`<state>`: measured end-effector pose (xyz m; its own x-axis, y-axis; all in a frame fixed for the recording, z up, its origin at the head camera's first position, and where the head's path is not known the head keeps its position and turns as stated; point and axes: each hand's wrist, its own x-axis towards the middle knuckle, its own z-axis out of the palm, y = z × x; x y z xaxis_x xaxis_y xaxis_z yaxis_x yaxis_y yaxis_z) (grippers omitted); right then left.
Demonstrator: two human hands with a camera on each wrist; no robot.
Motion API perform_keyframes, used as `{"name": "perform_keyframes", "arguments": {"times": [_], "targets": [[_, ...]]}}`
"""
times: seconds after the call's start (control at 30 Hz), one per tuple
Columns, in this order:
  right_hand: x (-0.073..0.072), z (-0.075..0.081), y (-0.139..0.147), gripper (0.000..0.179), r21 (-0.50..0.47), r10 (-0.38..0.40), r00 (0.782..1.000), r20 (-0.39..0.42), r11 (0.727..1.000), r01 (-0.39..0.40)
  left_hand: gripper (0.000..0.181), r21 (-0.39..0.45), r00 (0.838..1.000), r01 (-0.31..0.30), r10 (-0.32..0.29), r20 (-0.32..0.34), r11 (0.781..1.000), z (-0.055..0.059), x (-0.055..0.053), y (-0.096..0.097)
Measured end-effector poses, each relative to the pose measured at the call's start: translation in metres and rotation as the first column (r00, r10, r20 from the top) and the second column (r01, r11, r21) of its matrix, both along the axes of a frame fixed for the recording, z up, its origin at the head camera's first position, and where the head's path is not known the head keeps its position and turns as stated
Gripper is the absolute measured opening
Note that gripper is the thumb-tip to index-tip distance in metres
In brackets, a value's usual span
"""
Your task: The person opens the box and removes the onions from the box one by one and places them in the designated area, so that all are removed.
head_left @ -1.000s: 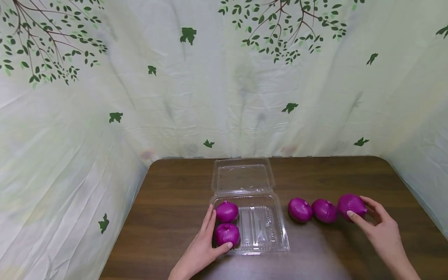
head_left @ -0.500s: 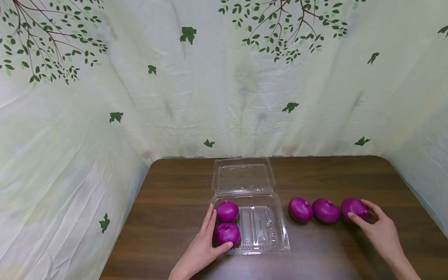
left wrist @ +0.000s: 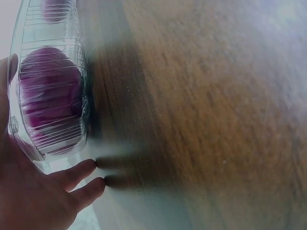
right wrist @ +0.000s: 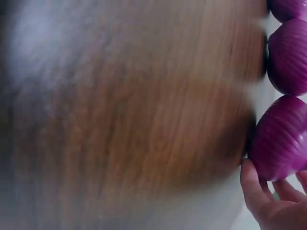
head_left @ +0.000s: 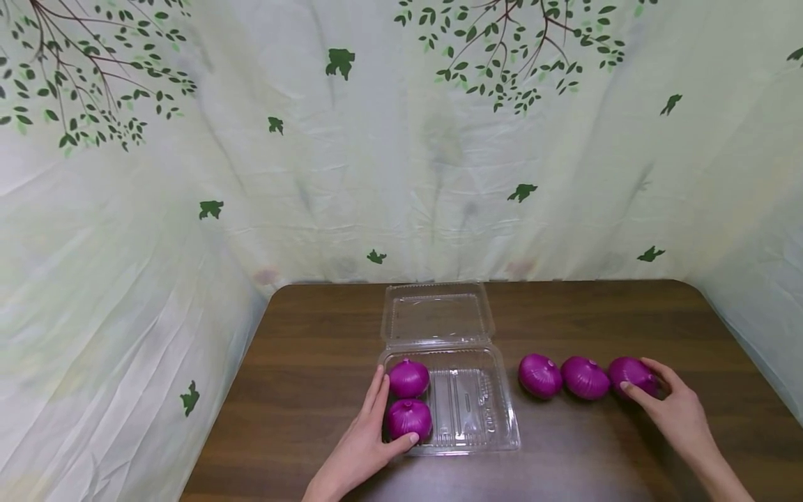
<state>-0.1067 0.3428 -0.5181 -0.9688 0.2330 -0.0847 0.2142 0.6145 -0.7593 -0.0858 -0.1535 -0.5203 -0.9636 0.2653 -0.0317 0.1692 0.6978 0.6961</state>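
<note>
A clear plastic clamshell container (head_left: 464, 401) lies unfolded on the table, two red onions (head_left: 409, 378) in the left side of its base. My left hand (head_left: 360, 440) rests along the container's left wall with straight fingers, its thumb at the front rim by the nearer onion (left wrist: 50, 91). In the left wrist view two fingertips (left wrist: 88, 165) reach down to the tabletop. To the right of the container, three more red onions form a row. With thumb and fingers my right hand (head_left: 677, 404) holds the rightmost onion (head_left: 630, 375) low at the table, next to the middle onion (head_left: 585, 377).
Behind the container's base, its hinged lid (head_left: 437, 315) lies back flat near the table's far edge. The leftmost onion (head_left: 540, 376) of the row sits a short way from the container. A leaf-print curtain (head_left: 439, 174) hangs behind the brown wooden table (head_left: 314, 335).
My right hand has lowered its onion to the table at the row's right end, then shifted it slightly left toward the middle onion. The left hand stays at the container.
</note>
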Motion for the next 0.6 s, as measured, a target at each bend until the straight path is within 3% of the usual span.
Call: {"name": "perform_keyframes", "arguments": {"times": [0.43,0.6], "targets": [[0.0014,-0.0001,0.0045,0.088,-0.076,0.04,0.999,0.033,0.996,-0.038,0.109,0.005,1.0,-0.004,0.004,-0.018,1.0,0.0011,0.001,0.0021],[0.0057,0.0051,-0.0004,0.084,-0.035,0.023,0.999,-0.038,0.999,-0.024,0.11,-0.001,1.0,-0.005,0.005,-0.005,1.0,0.0012,0.0007,0.0018]]}}
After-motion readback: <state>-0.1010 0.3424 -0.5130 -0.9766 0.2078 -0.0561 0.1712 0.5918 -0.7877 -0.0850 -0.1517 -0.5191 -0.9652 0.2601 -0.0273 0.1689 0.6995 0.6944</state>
